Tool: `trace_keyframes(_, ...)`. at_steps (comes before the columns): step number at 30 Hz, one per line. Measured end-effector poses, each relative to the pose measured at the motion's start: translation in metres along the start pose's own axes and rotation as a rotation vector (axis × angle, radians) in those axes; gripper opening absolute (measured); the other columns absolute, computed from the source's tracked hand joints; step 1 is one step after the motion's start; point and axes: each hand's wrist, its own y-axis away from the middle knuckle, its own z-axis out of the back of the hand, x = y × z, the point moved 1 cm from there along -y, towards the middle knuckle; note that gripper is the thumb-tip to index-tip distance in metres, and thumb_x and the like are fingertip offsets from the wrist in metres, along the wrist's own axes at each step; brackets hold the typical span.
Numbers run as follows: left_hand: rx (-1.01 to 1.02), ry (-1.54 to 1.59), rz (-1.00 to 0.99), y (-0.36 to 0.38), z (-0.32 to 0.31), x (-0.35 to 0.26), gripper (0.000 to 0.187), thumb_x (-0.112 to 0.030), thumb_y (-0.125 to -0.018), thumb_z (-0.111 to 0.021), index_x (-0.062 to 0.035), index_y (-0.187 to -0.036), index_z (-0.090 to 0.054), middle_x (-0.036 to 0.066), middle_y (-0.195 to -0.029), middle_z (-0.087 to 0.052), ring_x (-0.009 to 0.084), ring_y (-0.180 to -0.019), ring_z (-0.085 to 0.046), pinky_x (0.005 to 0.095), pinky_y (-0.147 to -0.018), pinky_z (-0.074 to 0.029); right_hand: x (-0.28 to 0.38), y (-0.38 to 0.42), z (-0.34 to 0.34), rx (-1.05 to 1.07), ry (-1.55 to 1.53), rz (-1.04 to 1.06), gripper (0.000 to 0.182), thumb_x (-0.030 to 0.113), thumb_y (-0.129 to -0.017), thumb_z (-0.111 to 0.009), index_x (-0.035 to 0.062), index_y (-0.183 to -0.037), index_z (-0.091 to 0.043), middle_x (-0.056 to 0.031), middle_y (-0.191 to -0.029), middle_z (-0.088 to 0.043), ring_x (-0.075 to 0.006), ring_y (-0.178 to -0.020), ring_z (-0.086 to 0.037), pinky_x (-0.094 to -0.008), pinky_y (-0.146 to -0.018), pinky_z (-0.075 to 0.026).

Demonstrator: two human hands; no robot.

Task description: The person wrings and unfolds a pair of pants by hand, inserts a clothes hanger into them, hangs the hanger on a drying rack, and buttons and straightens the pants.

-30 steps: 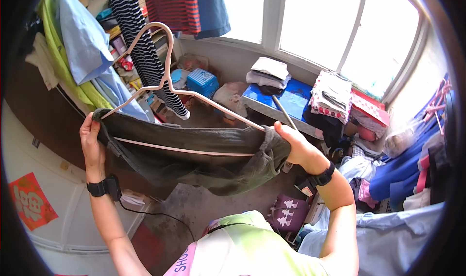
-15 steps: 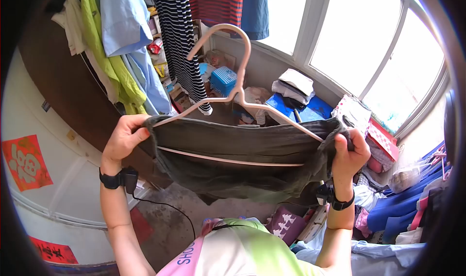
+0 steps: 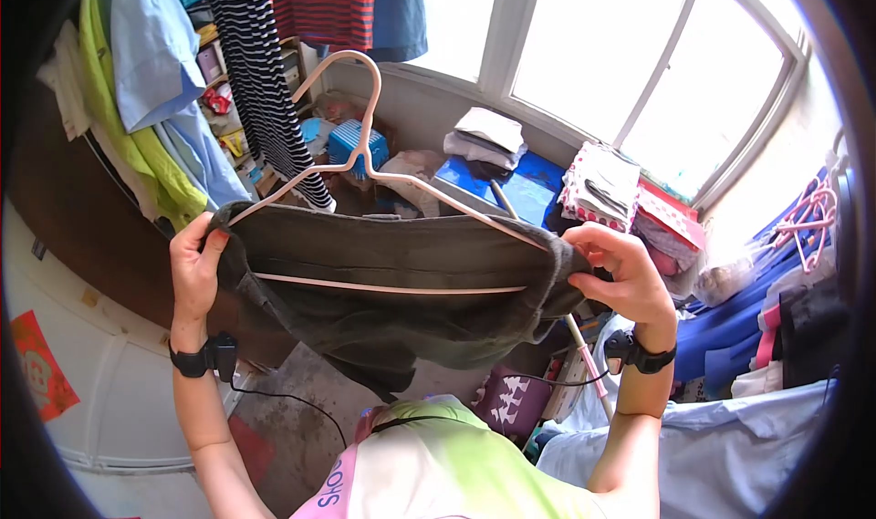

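A dark olive garment (image 3: 383, 323) with a waistband-like top edge hangs stretched out in front of me. The shoulders of a pale pink clothes hanger (image 3: 365, 150) sit inside its opening, and the hanger's lower bar shows across the inside. At the left top corner, my left hand (image 3: 194, 268) pinches the cloth between thumb and fingers. My right hand (image 3: 630, 273) is at the opposite corner, thumb and fingertips on the edge of the cloth, with a wider grip. The hook points up and away from me, hanging on nothing.
Clothes hang at the upper left, including a light blue shirt (image 3: 151, 54) and striped trousers (image 3: 265, 90). Folded clothes (image 3: 484, 140) lie on a blue surface below the window (image 3: 602, 54). Pink hangers (image 3: 808, 218) and more garments are at the right.
My view has turned right, so the background shifts left. My right hand has loosened from a tight pinch to a wider grip, and the hanger and garment sit further left in view.
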Motion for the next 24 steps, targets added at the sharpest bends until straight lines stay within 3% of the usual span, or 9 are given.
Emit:
trace_keyframes(5,-0.018,-0.025,-0.062,0.007,0.006,-0.004,0.023,-0.021,-0.098,-0.065,0.0008,-0.091,-0.062,-0.006,-0.077,-0.049,0.0051,-0.074,-0.041,0.0218,-0.066,-0.034,0.001,0.004,-0.019,-0.204,0.273,-0.121,0.039,-0.006,-0.075,-0.075,0.0064,-0.111,-0.067,-0.0026,-0.088,-0.058,-0.0121,-0.08,-0.058,-0.0267,-0.073,-0.051)
trace_keyframes(8,-0.03,-0.013,-0.109,0.009,0.011,-0.019,0.024,-0.022,-0.098,-0.065,0.0013,-0.093,-0.063,-0.005,-0.08,-0.051,0.0054,-0.075,-0.041,0.0218,-0.067,-0.034,-0.014,-0.002,-0.006,-0.13,0.406,-0.052,0.041,-0.001,-0.075,-0.078,0.006,-0.114,-0.065,-0.0056,-0.095,-0.059,-0.0153,-0.087,-0.059,-0.0313,-0.079,-0.051)
trace_keyframes(9,-0.013,-0.013,-0.114,0.009,0.015,-0.024,0.024,-0.022,-0.098,-0.065,0.0015,-0.094,-0.064,-0.005,-0.081,-0.052,0.0054,-0.075,-0.042,0.0216,-0.067,-0.034,-0.017,-0.007,-0.003,-0.12,0.383,0.108,0.046,0.004,-0.078,-0.078,0.0064,-0.122,-0.062,-0.0065,-0.109,-0.061,-0.0171,-0.101,-0.058,-0.035,-0.088,-0.05)
trace_keyframes(13,0.013,-0.041,-0.12,0.009,0.025,-0.035,0.023,-0.021,-0.098,-0.066,0.0021,-0.098,-0.066,-0.005,-0.084,-0.055,0.0055,-0.078,-0.045,0.0211,-0.07,-0.037,-0.026,-0.033,-0.031,-0.023,0.014,0.205,0.05,0.009,-0.085,-0.077,0.0043,-0.131,-0.058,-0.0062,-0.121,-0.062,-0.0168,-0.11,-0.056,-0.0325,-0.094,-0.047)
trace_keyframes(16,-0.044,-0.048,-0.083,0.012,0.032,-0.036,0.023,-0.021,-0.097,-0.066,0.0021,-0.099,-0.066,-0.005,-0.085,-0.057,0.0054,-0.08,-0.047,0.0212,-0.071,-0.039,-0.037,-0.051,-0.038,0.048,0.091,0.018,0.034,0.007,-0.083,-0.077,-0.0013,-0.113,-0.062,-0.0032,-0.091,-0.063,-0.0106,-0.087,-0.057,-0.0274,-0.082,-0.049)
trace_keyframes(18,-0.064,-0.056,-0.093,0.013,0.04,-0.038,0.023,-0.021,-0.096,-0.068,0.0014,-0.097,-0.066,-0.005,-0.082,-0.056,0.0046,-0.078,-0.047,0.0219,-0.069,-0.039,-0.014,-0.057,-0.045,0.028,-0.022,0.14,0.03,0.007,-0.08,-0.077,-0.0008,-0.106,-0.063,-0.0024,-0.08,-0.058,-0.0094,-0.079,-0.053,-0.0264,-0.072,-0.046)
trace_keyframes(20,-0.058,-0.04,-0.073,0.014,0.05,-0.043,0.023,-0.021,-0.096,-0.069,0.0013,-0.095,-0.066,-0.005,-0.079,-0.054,0.0042,-0.076,-0.046,0.0221,-0.067,-0.039,0.0,-0.065,-0.058,-0.035,-0.093,0.301,0.026,0.008,-0.082,-0.076,-0.0006,-0.103,-0.064,-0.0016,-0.075,-0.056,-0.0094,-0.072,-0.05,-0.0266,-0.065,-0.043)
trace_keyframes(22,-0.053,-0.021,-0.064,0.014,0.058,-0.046,0.024,-0.022,-0.095,-0.069,0.0015,-0.092,-0.066,-0.006,-0.075,-0.053,0.0038,-0.073,-0.045,0.0227,-0.064,-0.039,0.012,-0.069,-0.054,-0.054,0.157,0.348,0.018,0.004,-0.084,-0.07,-0.0007,-0.101,-0.063,-0.0037,-0.071,-0.054,-0.0113,-0.064,-0.048,-0.027,-0.059,-0.04)
trace_keyframes(24,-0.06,-0.056,-0.088,0.013,0.057,-0.061,0.027,-0.023,-0.094,-0.07,0.0023,-0.087,-0.064,-0.004,-0.072,-0.053,0.0042,-0.072,-0.044,0.0245,-0.062,-0.039,0.026,-0.069,-0.057,-0.186,0.17,0.393,0.016,0.002,-0.085,-0.068,-0.0005,-0.1,-0.063,-0.0071,-0.072,-0.056,-0.0158,-0.064,-0.052,-0.0276,-0.061,-0.042)
